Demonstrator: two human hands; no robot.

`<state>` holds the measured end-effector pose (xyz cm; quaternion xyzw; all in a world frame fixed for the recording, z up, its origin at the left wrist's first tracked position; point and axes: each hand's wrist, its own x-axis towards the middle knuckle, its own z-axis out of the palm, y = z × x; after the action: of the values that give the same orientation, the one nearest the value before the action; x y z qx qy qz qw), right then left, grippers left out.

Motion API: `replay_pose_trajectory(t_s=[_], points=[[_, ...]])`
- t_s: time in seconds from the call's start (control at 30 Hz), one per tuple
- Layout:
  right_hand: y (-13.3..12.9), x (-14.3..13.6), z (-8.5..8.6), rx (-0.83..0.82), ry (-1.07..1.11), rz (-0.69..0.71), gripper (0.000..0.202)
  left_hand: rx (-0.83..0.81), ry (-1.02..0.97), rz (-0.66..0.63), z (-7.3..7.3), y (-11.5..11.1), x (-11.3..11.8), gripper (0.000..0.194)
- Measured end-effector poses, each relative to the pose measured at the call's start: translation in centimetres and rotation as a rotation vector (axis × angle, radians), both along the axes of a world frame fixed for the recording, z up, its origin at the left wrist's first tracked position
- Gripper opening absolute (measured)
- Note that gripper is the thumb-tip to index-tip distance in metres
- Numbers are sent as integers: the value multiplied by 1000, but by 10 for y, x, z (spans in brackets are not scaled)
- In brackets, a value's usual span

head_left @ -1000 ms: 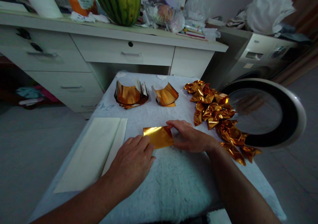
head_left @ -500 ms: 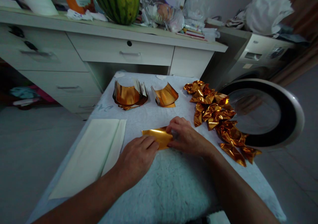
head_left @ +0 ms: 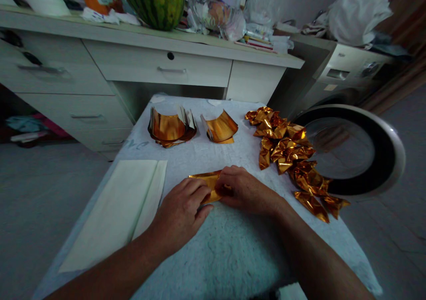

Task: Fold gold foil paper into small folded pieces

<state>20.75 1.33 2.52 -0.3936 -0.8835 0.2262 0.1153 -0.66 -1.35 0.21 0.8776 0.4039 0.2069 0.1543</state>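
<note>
A small sheet of gold foil paper [head_left: 211,180] lies on the cloth-covered table between my hands, its right side curled inward. My left hand [head_left: 181,211] grips the sheet's left part with bent fingers, the thumb standing off its near edge. At the right end, the fingers of my right hand [head_left: 242,189] are closed on the curled part and hide much of it. Beyond my hands stand a larger stack of curved gold foil sheets [head_left: 169,128] and a smaller stack [head_left: 221,127].
Folded gold foil pieces [head_left: 286,149] form a heap on the right. White folded paper [head_left: 106,211] lies on the left. Behind the table is a white drawer counter [head_left: 133,60] bearing a cut watermelon [head_left: 155,2]. A washing machine's open round door [head_left: 346,149] borders the right side.
My right hand has moved left and slightly down, curling the foil's right end inward. My left thumb has come away from the sheet's edge. The view has shifted slightly.
</note>
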Motion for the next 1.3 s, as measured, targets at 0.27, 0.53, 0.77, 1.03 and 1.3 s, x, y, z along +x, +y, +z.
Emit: replay_pose_trajectory(t_s=[0.27,0.53,0.77,1.03,1.3], points=[[1,5,2,-10,53,28,8,9,-27,44,0,0,-2,8],[0,3,7,-39,27,9,10,51,36,63,-1,3,0,19],[3,6,6,-77,37,5,11,82,42,79,0,2,0,19],[4,9,3,-120,81,-37,10,-20,70,117,3,2,-4,22],[4,8,5,-133,54,-101,11,-101,73,149,1,5,-4,22]])
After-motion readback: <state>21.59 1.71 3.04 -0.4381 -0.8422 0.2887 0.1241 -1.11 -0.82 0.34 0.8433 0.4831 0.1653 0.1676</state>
